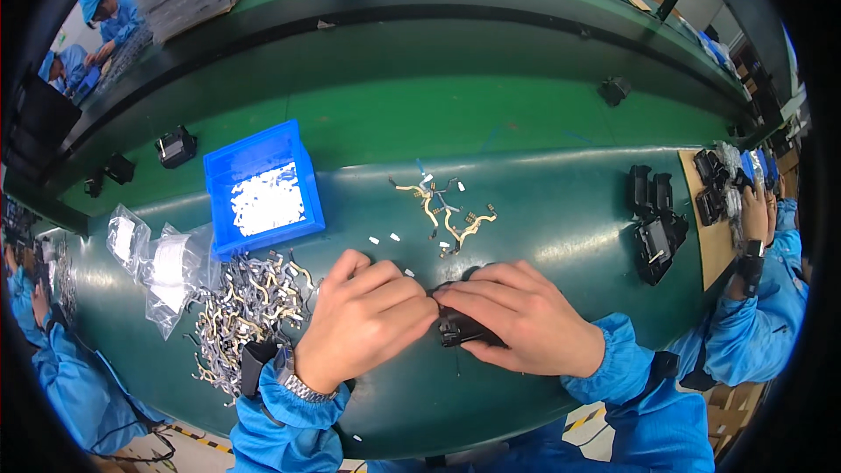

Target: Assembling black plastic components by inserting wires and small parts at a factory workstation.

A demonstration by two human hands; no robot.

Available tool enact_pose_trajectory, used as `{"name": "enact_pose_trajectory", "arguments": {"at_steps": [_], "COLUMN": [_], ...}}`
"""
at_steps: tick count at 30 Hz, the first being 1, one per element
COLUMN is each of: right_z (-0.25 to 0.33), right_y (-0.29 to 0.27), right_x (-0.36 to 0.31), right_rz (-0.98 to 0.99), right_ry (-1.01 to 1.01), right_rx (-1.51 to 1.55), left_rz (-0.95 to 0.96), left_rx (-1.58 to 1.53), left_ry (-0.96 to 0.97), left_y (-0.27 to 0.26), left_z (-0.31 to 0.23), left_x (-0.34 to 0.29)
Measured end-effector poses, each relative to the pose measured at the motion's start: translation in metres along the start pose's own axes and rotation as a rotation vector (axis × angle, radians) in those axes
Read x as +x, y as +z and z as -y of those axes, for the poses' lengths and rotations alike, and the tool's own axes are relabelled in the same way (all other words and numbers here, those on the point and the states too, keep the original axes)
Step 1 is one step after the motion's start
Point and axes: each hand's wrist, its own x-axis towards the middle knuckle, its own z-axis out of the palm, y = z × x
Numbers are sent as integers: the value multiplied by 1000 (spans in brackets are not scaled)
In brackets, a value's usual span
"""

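Note:
Near the front of the green bench, my right hand (528, 317) is wrapped over a black plastic housing (462, 330) and hides most of it. My left hand (366, 322) meets it from the left, fingers curled in a pinch at the housing's edge; whatever those fingertips hold is hidden. Just beyond the hands lie a few loose wire connector leads (448, 210) with cream and dark sleeves, and small white pieces (394, 236) scattered about. Beside my left wrist is a big heap of similar leads (241, 320).
A blue bin (307, 177) of small white pieces stands at the left, next to clear plastic bags (171, 276). Black housings (655, 228) are grouped at the right by a cardboard sheet (708, 250). A co-worker's hand (755, 215) works beyond it. A raised shelf (438, 13) spans the back.

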Motion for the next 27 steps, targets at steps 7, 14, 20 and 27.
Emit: {"name": "enact_pose_trajectory", "arguments": {"at_steps": [7,14,20,27], "right_z": [1,1,-2,-4], "right_y": [-4,-7,-7,-11], "right_x": [1,2,2,3], "right_rz": [12,31,47,7], "right_ry": [22,34,45,40], "right_rx": [19,55,69,143], "left_rz": [-26,34,23,34], "left_rx": [-116,-259,-259,-252], "left_ry": [-56,-42,-29,-19], "left_y": [-6,-1,4,4], "left_z": [3,-1,0,2], "left_x": [1,1,0,-2]}}
